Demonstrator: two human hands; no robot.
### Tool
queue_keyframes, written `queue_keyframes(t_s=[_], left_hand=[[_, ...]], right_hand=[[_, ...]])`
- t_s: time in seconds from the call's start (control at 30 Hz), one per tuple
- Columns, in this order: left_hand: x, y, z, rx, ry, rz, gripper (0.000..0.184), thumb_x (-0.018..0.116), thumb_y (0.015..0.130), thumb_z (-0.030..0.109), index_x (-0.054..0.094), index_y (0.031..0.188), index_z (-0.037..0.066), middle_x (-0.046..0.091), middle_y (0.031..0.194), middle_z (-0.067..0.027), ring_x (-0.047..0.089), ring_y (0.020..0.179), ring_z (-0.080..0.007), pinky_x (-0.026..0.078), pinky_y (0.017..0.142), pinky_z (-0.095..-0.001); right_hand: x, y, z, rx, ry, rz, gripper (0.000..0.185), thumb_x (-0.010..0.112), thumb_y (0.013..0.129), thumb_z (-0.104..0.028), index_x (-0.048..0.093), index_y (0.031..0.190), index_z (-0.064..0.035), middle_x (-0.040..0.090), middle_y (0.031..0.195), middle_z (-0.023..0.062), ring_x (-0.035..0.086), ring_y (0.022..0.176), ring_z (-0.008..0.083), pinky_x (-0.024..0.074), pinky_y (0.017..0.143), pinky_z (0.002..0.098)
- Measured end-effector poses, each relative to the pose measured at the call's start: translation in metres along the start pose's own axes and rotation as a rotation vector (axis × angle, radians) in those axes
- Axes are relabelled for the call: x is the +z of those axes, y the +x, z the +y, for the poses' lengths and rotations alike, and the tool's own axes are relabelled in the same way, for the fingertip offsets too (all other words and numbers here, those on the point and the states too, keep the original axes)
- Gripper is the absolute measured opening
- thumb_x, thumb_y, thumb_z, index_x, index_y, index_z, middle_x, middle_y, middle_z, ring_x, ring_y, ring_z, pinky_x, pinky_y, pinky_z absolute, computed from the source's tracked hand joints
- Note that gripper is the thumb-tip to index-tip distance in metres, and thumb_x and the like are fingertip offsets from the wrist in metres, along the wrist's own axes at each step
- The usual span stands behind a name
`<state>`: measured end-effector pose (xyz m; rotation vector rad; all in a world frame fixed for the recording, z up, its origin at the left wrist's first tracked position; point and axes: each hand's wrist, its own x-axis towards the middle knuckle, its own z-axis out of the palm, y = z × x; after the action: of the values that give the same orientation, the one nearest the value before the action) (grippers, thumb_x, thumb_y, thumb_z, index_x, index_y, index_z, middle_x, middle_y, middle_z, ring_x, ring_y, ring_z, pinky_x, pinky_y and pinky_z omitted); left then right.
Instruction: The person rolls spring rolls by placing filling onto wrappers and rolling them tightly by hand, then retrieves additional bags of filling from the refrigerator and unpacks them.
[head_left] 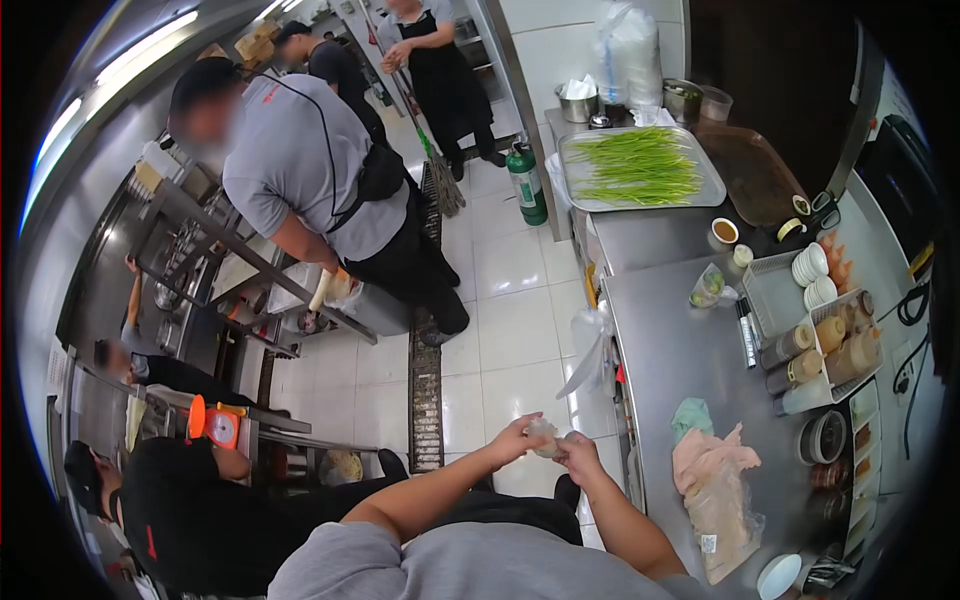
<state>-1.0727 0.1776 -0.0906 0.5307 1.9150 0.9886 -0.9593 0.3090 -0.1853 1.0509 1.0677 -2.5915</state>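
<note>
Both of my hands are raised in front of my body, over the tiled floor and left of the steel counter. My left hand [516,443] closes on one side of a small, translucent, whitish plastic item [543,437]. On its other side, the fingers of my right hand [578,459] pinch it. It looks like crumpled clear plastic, but its exact kind is too small to make out. A clear plastic bag [588,350] hangs at the counter's edge beyond my hands.
The steel counter [660,330] on my right bears a tray [715,190] of green stalks, sauce bottles [790,345], a pink cloth [710,455] and a bag of powder [725,520]. Several co-workers stand ahead and left, one [190,510] close beside me. A floor drain [425,400] runs ahead.
</note>
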Motion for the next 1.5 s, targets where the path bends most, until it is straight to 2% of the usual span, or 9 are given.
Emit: queue_keyframes(t_s=[0.23, 0.33, 0.43, 0.57, 0.83, 1.0, 1.1, 1.23, 1.5], left_hand=[[0.012, 0.003, -0.012, 0.369, 0.435, 0.146, 0.066, 0.067, 0.083, 0.019, 0.035, 0.139, 0.002, 0.053, 0.122, -0.0202, 0.054, 0.112, -0.0315, 0.045, 0.095, -0.0351], [-0.006, -0.003, 0.019, -0.166, 0.082, -0.023, 0.057, 0.063, 0.086, 0.018, 0.038, 0.135, 0.000, 0.056, 0.118, -0.0174, 0.058, 0.107, -0.0295, 0.051, 0.084, -0.0380], [-0.008, -0.002, 0.002, -0.338, -0.434, -0.134, 0.050, 0.061, 0.088, 0.021, 0.042, 0.130, 0.001, 0.057, 0.118, -0.0143, 0.059, 0.103, -0.0271, 0.054, 0.073, -0.0382], [-0.010, -0.002, 0.003, -0.433, -0.312, -0.288, 0.058, 0.064, 0.086, 0.031, 0.041, 0.131, 0.003, 0.053, 0.123, -0.0150, 0.056, 0.107, -0.0269, 0.055, 0.074, -0.0378], [0.017, -0.019, 0.040, 0.364, 0.486, 0.027, 0.101, 0.080, 0.070, 0.033, 0.020, 0.144, 0.000, 0.036, 0.136, -0.0295, 0.036, 0.129, -0.0402, 0.034, 0.106, -0.0401], [0.016, -0.009, 0.047, 0.507, 0.589, 0.086, 0.065, 0.057, 0.069, -0.009, 0.049, 0.130, 0.011, 0.059, 0.115, -0.0216, 0.060, 0.105, -0.0316, 0.048, 0.089, -0.0372], [-0.015, 0.002, 0.034, 0.306, 0.477, 0.010, 0.055, 0.054, 0.068, -0.012, 0.059, 0.119, 0.007, 0.066, 0.100, -0.0187, 0.065, 0.089, -0.0260, 0.052, 0.080, -0.0352], [-0.086, 0.004, -0.003, -0.083, 0.283, 0.199, 0.037, 0.048, 0.078, -0.008, 0.068, 0.105, 0.008, 0.069, 0.086, -0.0130, 0.067, 0.074, -0.0191, 0.055, 0.059, -0.0327], [-0.226, -0.037, -0.193, -0.444, -0.376, 0.721, 0.024, 0.043, 0.087, 0.006, 0.062, 0.100, 0.006, 0.065, 0.097, -0.0167, 0.066, 0.081, -0.0300, 0.056, 0.053, -0.0402]], right_hand=[[0.016, -0.017, -0.027, -0.080, 0.062, -0.373, 0.042, 0.061, 0.082, -0.003, 0.048, 0.122, -0.0035, 0.058, 0.110, 0.0094, 0.060, 0.095, 0.0196, 0.0527, 0.076, 0.0327], [0.021, -0.042, -0.046, -0.033, 0.049, -0.347, 0.046, 0.063, 0.083, -0.004, 0.047, 0.125, -0.0032, 0.056, 0.117, 0.0082, 0.058, 0.100, 0.0185, 0.0524, 0.078, 0.0328], [0.020, -0.044, -0.045, 0.009, -0.055, -0.345, 0.046, 0.065, 0.082, -0.004, 0.048, 0.124, -0.0016, 0.057, 0.114, 0.0080, 0.058, 0.099, 0.0182, 0.0517, 0.079, 0.0321], [0.005, -0.019, -0.007, -0.107, -0.145, -0.289, 0.040, 0.067, 0.079, -0.002, 0.052, 0.116, 0.0020, 0.062, 0.102, 0.0087, 0.061, 0.091, 0.0186, 0.0509, 0.076, 0.0300], [0.020, -0.033, -0.040, -0.296, -0.184, 0.086, 0.017, 0.066, 0.077, -0.004, 0.064, 0.092, 0.0020, 0.064, 0.079, 0.0076, 0.061, 0.072, 0.0141, 0.0477, 0.062, 0.0274], [0.019, -0.036, -0.059, -0.226, -0.164, -0.125, 0.026, 0.064, 0.080, -0.007, 0.061, 0.102, 0.0063, 0.064, 0.093, 0.0125, 0.063, 0.082, 0.0210, 0.0510, 0.074, 0.0319], [0.016, -0.052, -0.076, 0.048, 0.162, -0.278, 0.036, 0.062, 0.082, -0.009, 0.056, 0.114, 0.0062, 0.062, 0.105, 0.0166, 0.061, 0.096, 0.0261, 0.0500, 0.083, 0.0382], [0.018, -0.039, -0.066, -0.128, 0.182, -0.050, 0.037, 0.059, 0.085, -0.014, 0.054, 0.117, 0.0026, 0.061, 0.106, 0.0156, 0.059, 0.096, 0.0250, 0.0490, 0.085, 0.0386], [0.058, -0.002, -0.063, -0.024, 0.240, -0.011, 0.033, 0.059, 0.084, -0.015, 0.056, 0.114, -0.0003, 0.063, 0.097, 0.0114, 0.059, 0.089, 0.0217, 0.0493, 0.081, 0.0344]])
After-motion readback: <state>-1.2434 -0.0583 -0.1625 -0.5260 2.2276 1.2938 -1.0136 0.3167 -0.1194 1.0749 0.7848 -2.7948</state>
